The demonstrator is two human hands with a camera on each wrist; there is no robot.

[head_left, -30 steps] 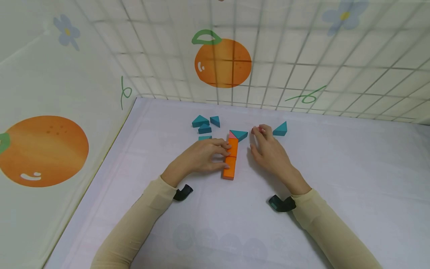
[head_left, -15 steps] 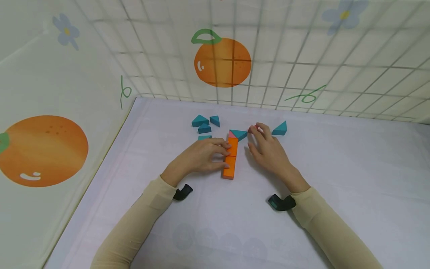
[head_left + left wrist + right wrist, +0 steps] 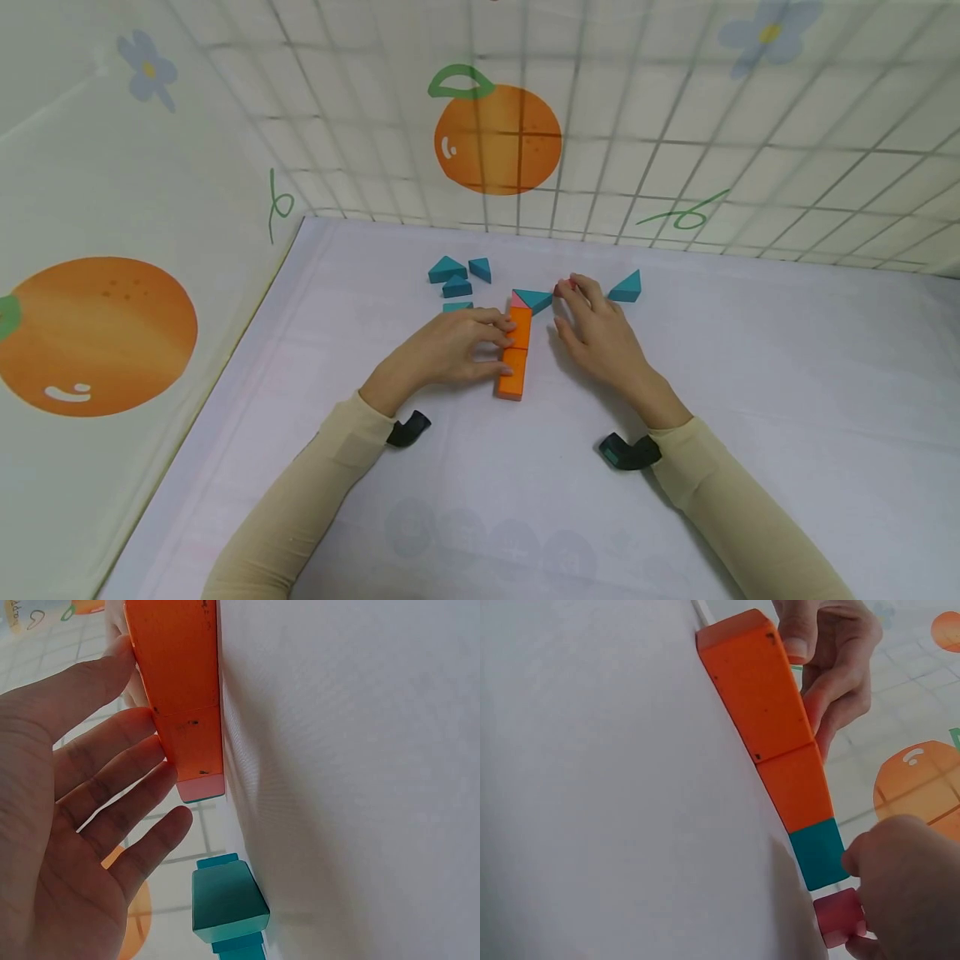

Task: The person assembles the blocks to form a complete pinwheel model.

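Note:
Two orange rectangular blocks [image 3: 513, 375] lie end to end on the table. At their far end sit a small pink triangular block [image 3: 519, 300] and a teal triangular block [image 3: 534, 300]. My left hand [image 3: 457, 346] has its fingertips on the orange blocks' left side, fingers extended, as the left wrist view also shows. My right hand [image 3: 607, 333] pinches a pink block [image 3: 840, 916] just right of the teal triangle; in the right wrist view its fingers partly hide that block.
Several teal triangular blocks [image 3: 447, 270] lie beyond my left hand. Another teal triangle [image 3: 627, 288] rests right of my right fingertips. A gridded cloth [image 3: 645, 167] with printed oranges rises behind the table.
My right hand has shifted slightly left with the pink block, closer to the teal triangle, then stayed still over the last half second. The left hand has held its place.

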